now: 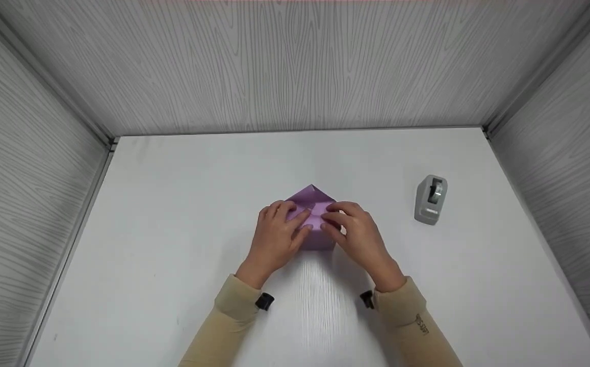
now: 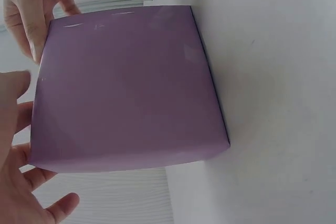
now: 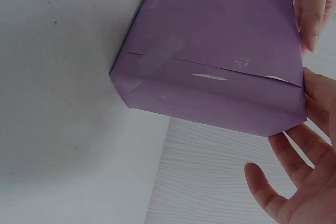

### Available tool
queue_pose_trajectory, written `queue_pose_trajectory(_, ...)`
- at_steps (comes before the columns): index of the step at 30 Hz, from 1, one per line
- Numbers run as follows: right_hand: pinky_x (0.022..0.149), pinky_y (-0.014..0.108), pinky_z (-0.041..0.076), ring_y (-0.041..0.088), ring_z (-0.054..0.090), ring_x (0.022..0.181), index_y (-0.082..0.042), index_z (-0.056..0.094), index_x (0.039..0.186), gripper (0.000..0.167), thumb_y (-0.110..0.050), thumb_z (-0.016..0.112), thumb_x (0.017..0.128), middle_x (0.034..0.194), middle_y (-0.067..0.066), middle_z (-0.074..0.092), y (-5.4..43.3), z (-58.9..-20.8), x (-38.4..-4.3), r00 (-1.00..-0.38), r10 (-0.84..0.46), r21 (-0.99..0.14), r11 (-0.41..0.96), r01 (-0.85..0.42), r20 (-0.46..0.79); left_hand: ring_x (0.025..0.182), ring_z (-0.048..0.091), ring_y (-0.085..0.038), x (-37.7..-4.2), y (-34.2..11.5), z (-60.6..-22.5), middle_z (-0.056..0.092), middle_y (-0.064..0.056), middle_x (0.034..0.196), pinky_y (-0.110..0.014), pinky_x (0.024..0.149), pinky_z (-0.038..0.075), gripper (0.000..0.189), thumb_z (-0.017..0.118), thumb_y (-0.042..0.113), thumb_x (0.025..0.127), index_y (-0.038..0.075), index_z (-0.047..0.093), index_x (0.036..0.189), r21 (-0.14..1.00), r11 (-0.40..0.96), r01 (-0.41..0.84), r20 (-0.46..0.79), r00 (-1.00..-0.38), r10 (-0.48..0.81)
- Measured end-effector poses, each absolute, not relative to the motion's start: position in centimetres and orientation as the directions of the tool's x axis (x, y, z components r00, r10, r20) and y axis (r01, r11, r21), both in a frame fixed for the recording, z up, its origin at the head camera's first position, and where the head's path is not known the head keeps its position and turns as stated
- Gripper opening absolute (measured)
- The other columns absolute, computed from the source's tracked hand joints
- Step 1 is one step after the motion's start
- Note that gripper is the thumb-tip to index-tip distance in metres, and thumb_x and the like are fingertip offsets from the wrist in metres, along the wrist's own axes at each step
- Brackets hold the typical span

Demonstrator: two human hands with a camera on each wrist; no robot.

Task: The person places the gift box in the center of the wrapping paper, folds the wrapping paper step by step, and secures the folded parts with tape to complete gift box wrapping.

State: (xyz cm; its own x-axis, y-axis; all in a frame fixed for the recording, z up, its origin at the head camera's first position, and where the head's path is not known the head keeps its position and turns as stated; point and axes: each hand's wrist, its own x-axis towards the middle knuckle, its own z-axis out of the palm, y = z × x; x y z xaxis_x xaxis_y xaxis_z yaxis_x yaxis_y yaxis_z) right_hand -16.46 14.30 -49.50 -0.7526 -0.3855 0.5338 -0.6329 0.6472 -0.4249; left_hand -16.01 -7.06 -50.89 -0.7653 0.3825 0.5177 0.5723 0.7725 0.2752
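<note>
A box wrapped in purple paper [image 1: 317, 239] stands on the white table between the two hands. Its top end faces up, with a pointed paper flap [image 1: 311, 193] on the far side. My left hand [image 1: 274, 237] lies over the left part of that end, its fingers pressing the folded paper. On the other side, my right hand [image 1: 361, 234] touches the right part of the end with bent, relaxed fingers and thumb. A paper seam with white slits [image 3: 210, 76] runs along one side in the right wrist view, crossed by a strip of clear tape [image 3: 160, 59].
A grey tape dispenser [image 1: 431, 200] with a roll in it stands on the table [image 1: 172, 229] to the right. Wood-grained grey panels [image 1: 295, 66] enclose the table at the back and both sides. A small black camera [image 1: 264, 301] sits at the left cuff.
</note>
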Motion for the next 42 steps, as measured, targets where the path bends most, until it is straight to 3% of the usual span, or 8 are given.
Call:
queue_pose_trajectory(6,0.088,0.042,0.050,0.027,0.061,0.106,-0.004,0.077,0.102,0.019,-0.018,0.075,0.089,0.112,0.009,0.065,14.3,-49.5,-16.4,-0.760,-0.392,-0.430,0.649,-0.628,0.518,0.095,0.060,-0.025,-17.1,-7.7,-50.6,0.064,-0.007,0.095,-0.044,0.085,0.047,0.013,0.068,0.016,0.092,0.005,0.074,0.097,0.452,0.700,0.552,0.627,-0.755,0.191)
queue_pose_trajectory(10,0.089,0.041,0.049,0.026,0.060,0.106,-0.005,0.077,0.102,0.020,-0.019,0.075,0.089,0.112,0.009,0.065,14.4,-49.5,-16.4,-0.776,-0.388,-0.442,0.656,-0.612,0.498,0.092,0.062,-0.025,-18.0,-8.0,-50.4,0.065,-0.008,0.095,-0.045,0.084,0.048,0.016,0.069,0.012,0.091,0.002,0.071,0.104,0.526,0.686,0.503,0.598,-0.792,0.122)
queue_pose_trajectory(14,0.089,0.042,0.049,0.026,0.060,0.107,-0.005,0.077,0.103,0.020,-0.019,0.075,0.088,0.112,0.009,0.065,14.3,-49.5,-16.4,-0.781,-0.385,-0.444,0.660,-0.605,0.491,0.096,0.064,-0.025,-18.8,-8.2,-49.9,0.068,-0.008,0.101,-0.045,0.086,0.049,0.023,0.065,0.014,0.095,0.002,0.069,0.114,0.584,0.659,0.473,0.526,-0.840,0.137)
queue_pose_trajectory(18,0.089,0.042,0.050,0.026,0.060,0.107,-0.005,0.077,0.103,0.020,-0.019,0.075,0.088,0.112,0.009,0.065,14.3,-49.4,-16.4,-0.780,-0.389,-0.438,0.664,-0.607,0.491,0.093,0.066,-0.022,-19.5,-7.9,-49.0,0.070,-0.007,0.098,-0.042,0.084,0.050,0.021,0.062,0.017,0.098,0.003,0.072,0.110,0.629,0.621,0.467,0.479,-0.862,0.163)
queue_pose_trajectory(24,0.089,0.042,0.049,0.026,0.060,0.107,-0.005,0.076,0.103,0.020,-0.019,0.075,0.089,0.112,0.009,0.065,14.4,-49.4,-16.5,-0.777,-0.394,-0.437,0.660,-0.611,0.490,0.080,0.063,-0.016,-20.2,-7.2,-48.2,0.067,-0.003,0.088,-0.035,0.074,0.051,0.015,0.066,0.017,0.096,0.005,0.074,0.099,0.629,0.619,0.469,0.467,-0.865,0.182)
queue_pose_trajectory(42,0.086,0.042,0.050,0.026,0.061,0.105,-0.005,0.077,0.101,0.018,-0.017,0.075,0.088,0.111,0.008,0.065,14.4,-49.3,-16.4,-0.774,-0.388,-0.442,0.655,-0.614,0.501,0.073,0.061,-0.018,-20.9,-6.2,-47.4,0.065,-0.003,0.082,-0.033,0.067,0.050,0.012,0.068,0.018,0.094,0.007,0.071,0.092,0.561,0.671,0.484,0.497,-0.846,0.195)
